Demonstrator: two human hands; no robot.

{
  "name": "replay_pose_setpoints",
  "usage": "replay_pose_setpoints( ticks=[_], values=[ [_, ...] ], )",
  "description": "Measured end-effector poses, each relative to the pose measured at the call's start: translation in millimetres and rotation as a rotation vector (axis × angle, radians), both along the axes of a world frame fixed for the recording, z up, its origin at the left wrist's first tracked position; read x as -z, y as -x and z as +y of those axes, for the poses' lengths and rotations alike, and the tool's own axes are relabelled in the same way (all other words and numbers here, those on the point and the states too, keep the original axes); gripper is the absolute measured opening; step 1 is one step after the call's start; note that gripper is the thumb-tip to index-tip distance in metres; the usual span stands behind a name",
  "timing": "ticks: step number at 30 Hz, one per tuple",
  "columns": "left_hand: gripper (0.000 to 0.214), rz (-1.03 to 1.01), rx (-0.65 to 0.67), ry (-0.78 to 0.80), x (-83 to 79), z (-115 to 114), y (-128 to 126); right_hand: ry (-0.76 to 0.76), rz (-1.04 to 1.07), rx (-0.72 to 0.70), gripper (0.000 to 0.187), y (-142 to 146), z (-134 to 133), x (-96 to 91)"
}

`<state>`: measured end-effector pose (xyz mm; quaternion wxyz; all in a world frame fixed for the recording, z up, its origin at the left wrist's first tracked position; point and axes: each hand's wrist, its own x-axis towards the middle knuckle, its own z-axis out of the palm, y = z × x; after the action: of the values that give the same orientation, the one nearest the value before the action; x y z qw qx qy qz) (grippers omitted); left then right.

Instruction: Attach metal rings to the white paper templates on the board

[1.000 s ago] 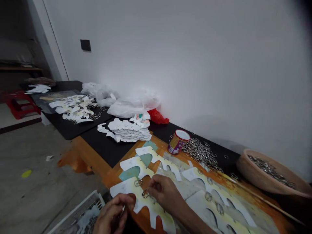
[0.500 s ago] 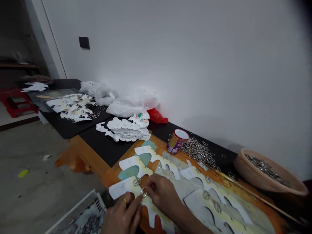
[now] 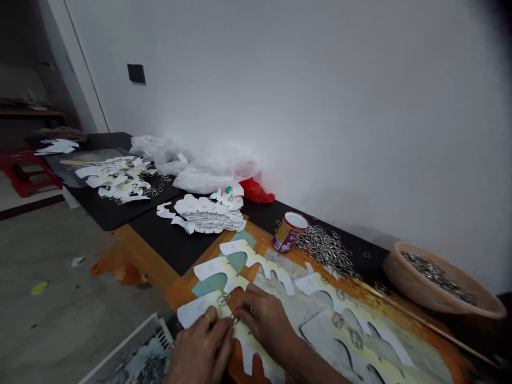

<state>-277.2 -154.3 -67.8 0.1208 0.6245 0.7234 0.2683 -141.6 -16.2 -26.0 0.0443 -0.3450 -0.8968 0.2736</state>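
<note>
"Where are the hands?"

"Low in the view, side by side: the left hand [image 3: 202,349] at the bottom edge, the right hand [image 3: 266,320] just beside it, both palms down."

"Touching?"

"Almost. The bent fingertips [image 3: 231,326] come close together between them, and the right forearm [image 3: 308,362] slants away toward the lower right."

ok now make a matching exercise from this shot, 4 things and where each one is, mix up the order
Things
1 red plastic bag
2 open tin can with a yellow and purple label
3 round tan clay bowl
4 gold finger ring

Places
A on the person's left hand
B beside a heap of loose metal rings
C against white plastic bags
D at far right, holding small metal rings

Pairs
1-C, 2-B, 3-D, 4-A
</note>
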Motion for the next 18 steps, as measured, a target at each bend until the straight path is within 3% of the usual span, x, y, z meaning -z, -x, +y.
replay_pose_setpoints(
  ticks=[2, 7, 12, 14, 18],
  values=[
    [0.028, -0.230, -0.045, 0.014, -12.6, 1.6, -2.3, 0.006, -0.002, -0.016, 0.011, -0.3, 0.8, -0.3],
    [0.036, -0.905, -0.392, -0.127, -31.8, 9.9, -9.6, 0.011, -0.041, -0.036, 0.015, -0.7, 0.3, -1.4],
    [0.050, -1.639, -0.348, -0.079, -29.4, 22.7, -1.7, -0.029, -0.108, -0.073, 0.024, -0.5, 0.0, -6.5],
    [0.045, -1.832, -0.362, -0.074, -34.0, 25.6, 2.1, -0.037, -0.119, -0.104, 0.027, -1.1, -0.2, -8.5],
    [0.018, -2.024, -0.556, -0.074, -52.6, 26.6, 2.3, -0.009, -0.100, -0.120, 0.026, -3.4, 0.7, -6.0]
  ],
)
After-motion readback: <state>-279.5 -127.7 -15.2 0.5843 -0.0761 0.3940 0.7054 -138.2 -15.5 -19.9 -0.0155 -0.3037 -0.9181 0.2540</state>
